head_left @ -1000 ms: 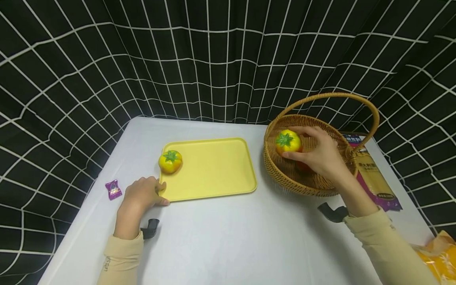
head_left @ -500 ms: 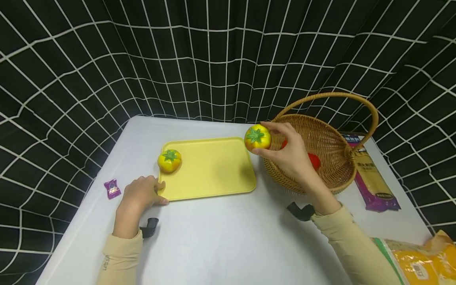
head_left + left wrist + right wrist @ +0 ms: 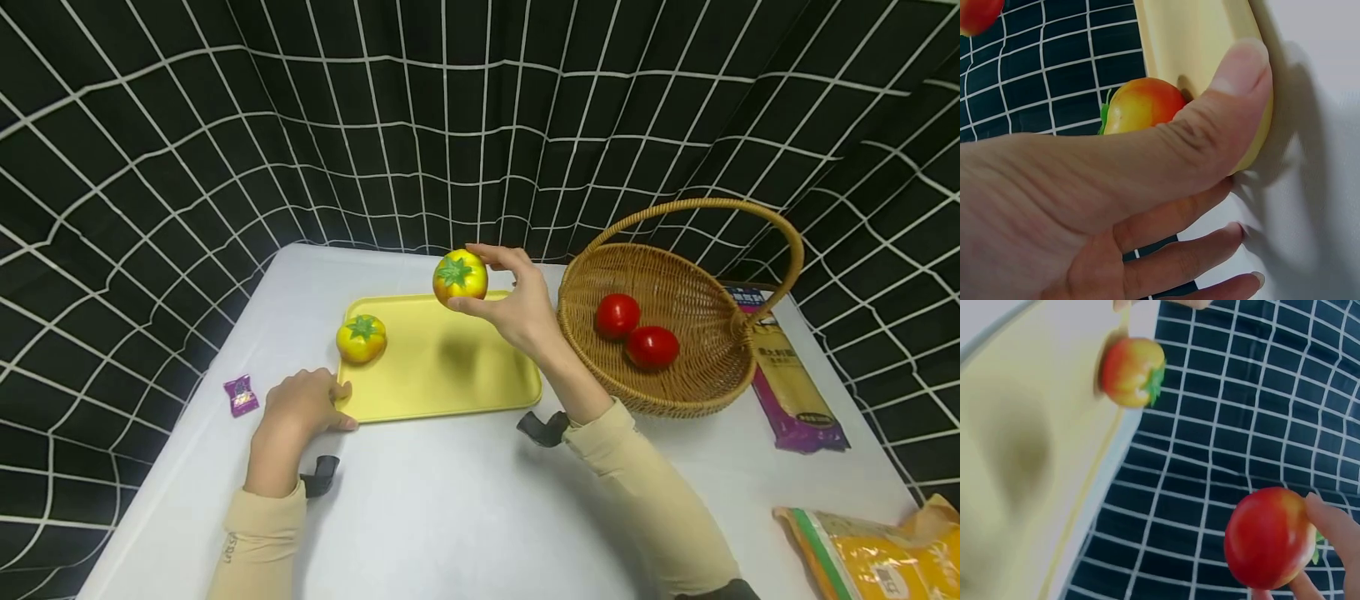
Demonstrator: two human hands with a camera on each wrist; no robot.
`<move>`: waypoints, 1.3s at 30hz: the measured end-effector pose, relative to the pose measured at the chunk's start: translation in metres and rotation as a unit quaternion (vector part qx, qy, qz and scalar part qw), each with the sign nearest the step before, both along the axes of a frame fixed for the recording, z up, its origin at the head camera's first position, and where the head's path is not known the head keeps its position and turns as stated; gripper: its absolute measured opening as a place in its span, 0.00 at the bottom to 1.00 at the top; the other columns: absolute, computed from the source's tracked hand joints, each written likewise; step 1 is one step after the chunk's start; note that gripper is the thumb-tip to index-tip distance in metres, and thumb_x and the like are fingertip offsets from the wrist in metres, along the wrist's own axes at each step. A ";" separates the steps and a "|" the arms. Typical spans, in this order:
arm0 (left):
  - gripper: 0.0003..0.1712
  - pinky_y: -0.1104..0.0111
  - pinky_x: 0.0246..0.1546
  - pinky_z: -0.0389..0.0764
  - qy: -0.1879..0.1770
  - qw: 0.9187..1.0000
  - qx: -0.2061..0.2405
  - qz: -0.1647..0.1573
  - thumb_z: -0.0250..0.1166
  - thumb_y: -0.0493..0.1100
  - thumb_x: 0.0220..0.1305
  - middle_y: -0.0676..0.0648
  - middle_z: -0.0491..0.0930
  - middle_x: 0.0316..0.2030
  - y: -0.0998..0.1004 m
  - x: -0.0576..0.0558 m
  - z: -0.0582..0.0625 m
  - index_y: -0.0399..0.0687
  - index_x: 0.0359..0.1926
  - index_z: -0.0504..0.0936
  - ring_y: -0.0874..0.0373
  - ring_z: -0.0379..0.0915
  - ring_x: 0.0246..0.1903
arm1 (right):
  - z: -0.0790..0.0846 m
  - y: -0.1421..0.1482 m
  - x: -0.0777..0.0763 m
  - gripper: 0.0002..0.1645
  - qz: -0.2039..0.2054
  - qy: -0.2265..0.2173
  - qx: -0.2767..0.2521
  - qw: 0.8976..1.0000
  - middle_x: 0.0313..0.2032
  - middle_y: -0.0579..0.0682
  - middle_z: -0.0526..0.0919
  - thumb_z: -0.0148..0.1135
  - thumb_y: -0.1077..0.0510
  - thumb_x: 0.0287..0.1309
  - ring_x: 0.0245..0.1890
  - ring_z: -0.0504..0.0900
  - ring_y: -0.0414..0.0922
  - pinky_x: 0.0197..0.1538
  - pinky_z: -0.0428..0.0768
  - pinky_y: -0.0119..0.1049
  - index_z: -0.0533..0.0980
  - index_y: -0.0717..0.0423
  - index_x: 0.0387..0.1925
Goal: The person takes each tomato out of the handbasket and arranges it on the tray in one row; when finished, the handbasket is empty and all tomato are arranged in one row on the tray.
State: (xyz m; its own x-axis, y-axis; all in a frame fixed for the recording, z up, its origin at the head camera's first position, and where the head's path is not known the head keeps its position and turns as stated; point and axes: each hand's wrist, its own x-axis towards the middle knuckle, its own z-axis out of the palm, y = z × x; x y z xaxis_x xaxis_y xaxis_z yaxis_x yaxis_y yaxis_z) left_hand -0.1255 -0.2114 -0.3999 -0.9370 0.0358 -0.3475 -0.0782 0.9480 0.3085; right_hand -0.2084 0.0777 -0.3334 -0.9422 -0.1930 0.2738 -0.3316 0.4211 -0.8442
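Note:
Above the yellow tray (image 3: 420, 375), my right hand (image 3: 521, 308) holds a toy-like tomato (image 3: 457, 279) between thumb and fingers. Its top is yellow with green leaves, and its underside shows red in the right wrist view. A second, similar tomato (image 3: 362, 339) lies on the tray's left end. My left hand (image 3: 303, 404) grips the tray's near left corner. In the left wrist view the thumb (image 3: 1244, 69) lies over the rim, with the fingers along the outer side.
To the right stands a wicker basket (image 3: 705, 383) with a tall handle and two red, rounded fruits (image 3: 652, 347) inside. Beside it lies a purple-and-gold packet (image 3: 795, 383). An orange bag (image 3: 885, 550) is at the lower right, a small purple wrapped candy (image 3: 241, 396) at far left.
My right hand has lifted the tomato out of the basket and carried it left over the tray. Both red fruits in the basket are now uncovered. The left hand stays at the tray.

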 end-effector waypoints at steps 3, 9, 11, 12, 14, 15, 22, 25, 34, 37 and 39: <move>0.41 0.46 0.46 0.80 0.003 1.000 -0.002 -0.003 0.85 0.50 0.50 0.30 0.81 0.63 -0.001 0.000 0.001 0.37 0.63 0.84 0.38 0.80 0.46 | -0.007 -0.014 -0.004 0.43 0.003 -0.017 -0.009 1.000 0.60 0.52 0.79 0.86 0.58 0.49 0.65 0.71 0.51 0.70 0.66 0.56 0.80 0.49 0.68; 0.41 0.46 0.47 0.80 0.004 1.000 0.002 -0.002 0.85 0.49 0.50 0.30 0.81 0.63 -0.001 0.000 0.001 0.37 0.63 0.84 0.38 0.80 0.47 | -0.025 -0.040 -0.010 0.41 -0.002 -0.052 -0.026 0.998 0.63 0.49 0.79 0.85 0.58 0.50 0.67 0.71 0.53 0.69 0.69 0.54 0.80 0.46 0.68; 0.41 0.47 0.47 0.79 0.003 1.000 0.004 0.000 0.85 0.49 0.50 0.29 0.81 0.63 -0.001 0.000 0.000 0.36 0.63 0.84 0.39 0.79 0.46 | -0.031 -0.046 -0.011 0.41 -0.006 -0.062 -0.028 0.998 0.62 0.49 0.79 0.85 0.59 0.50 0.67 0.72 0.54 0.69 0.69 0.55 0.80 0.45 0.67; 0.41 0.47 0.47 0.79 0.002 1.000 0.004 0.000 0.85 0.49 0.51 0.29 0.81 0.63 -0.001 0.000 0.000 0.36 0.63 0.84 0.39 0.79 0.46 | -0.035 -0.048 -0.011 0.41 -0.009 -0.069 -0.026 0.997 0.62 0.49 0.80 0.85 0.59 0.50 0.67 0.72 0.54 0.70 0.68 0.55 0.80 0.45 0.67; 0.41 0.46 0.47 0.79 0.001 1.000 0.002 0.000 0.85 0.49 0.51 0.29 0.81 0.62 0.000 0.000 0.000 0.36 0.63 0.84 0.38 0.80 0.47 | -0.042 -0.052 -0.012 0.42 -0.013 -0.082 -0.019 0.996 0.62 0.48 0.80 0.85 0.58 0.49 0.67 0.73 0.53 0.70 0.65 0.56 0.80 0.43 0.67; 0.41 0.46 0.47 0.79 0.001 1.000 0.001 0.001 0.85 0.49 0.51 0.29 0.81 0.63 0.000 0.000 0.000 0.36 0.63 0.83 0.38 0.80 0.47 | -0.046 -0.054 -0.012 0.42 -0.015 -0.089 -0.016 0.996 0.61 0.48 0.81 0.85 0.58 0.49 0.67 0.73 0.53 0.70 0.64 0.57 0.80 0.43 0.67; 0.42 0.46 0.48 0.80 0.001 1.000 -0.006 -0.001 0.85 0.50 0.51 0.29 0.81 0.62 0.002 -0.001 0.001 0.36 0.64 0.83 0.35 0.80 0.49 | -0.069 -0.063 -0.014 0.41 -0.027 -0.118 -0.002 0.993 0.59 0.50 0.82 0.86 0.59 0.49 0.66 0.75 0.56 0.71 0.59 0.57 0.81 0.45 0.66; 0.42 0.45 0.48 0.80 0.002 1.000 -0.007 -0.001 0.85 0.50 0.51 0.29 0.82 0.62 0.003 -0.001 0.001 0.36 0.64 0.83 0.35 0.80 0.49 | -0.076 -0.066 -0.014 0.41 -0.030 -0.131 0.001 0.991 0.60 0.50 0.82 0.86 0.58 0.48 0.66 0.76 0.55 0.73 0.58 0.57 0.81 0.44 0.66; 0.41 0.45 0.48 0.79 0.001 1.000 -0.005 0.003 0.85 0.50 0.51 0.29 0.82 0.61 0.001 0.000 0.000 0.36 0.64 0.83 0.35 0.80 0.49 | -0.095 -0.075 -0.014 0.40 -0.026 -0.135 0.026 0.990 0.63 0.50 0.84 0.86 0.58 0.49 0.67 0.78 0.53 0.74 0.55 0.59 0.81 0.44 0.66; 0.42 0.45 0.49 0.79 -0.001 1.000 -0.005 0.004 0.85 0.50 0.51 0.29 0.81 0.62 0.001 0.000 0.000 0.36 0.64 0.83 0.34 0.79 0.50 | -0.101 -0.077 -0.014 0.40 -0.023 -0.131 0.039 0.990 0.63 0.50 0.85 0.85 0.57 0.50 0.67 0.79 0.53 0.74 0.55 0.60 0.81 0.45 0.66; 0.42 0.45 0.48 0.80 -0.001 1.000 -0.005 0.003 0.85 0.50 0.51 0.29 0.81 0.62 0.000 0.001 0.000 0.36 0.64 0.83 0.35 0.80 0.50 | -0.104 -0.078 -0.014 0.40 -0.021 -0.131 0.044 0.990 0.63 0.50 0.85 0.85 0.56 0.50 0.67 0.80 0.52 0.74 0.55 0.60 0.81 0.45 0.66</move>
State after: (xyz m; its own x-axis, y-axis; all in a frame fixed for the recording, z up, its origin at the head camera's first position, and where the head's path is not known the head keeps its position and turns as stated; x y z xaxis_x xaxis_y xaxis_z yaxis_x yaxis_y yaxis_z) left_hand -0.1248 -0.2113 -0.4004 -0.9363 0.0273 -0.3501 -0.0840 0.9505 0.2990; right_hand -0.2222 -0.0005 -0.4373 -0.9864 -0.1646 0.0032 -0.0872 0.5055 -0.8584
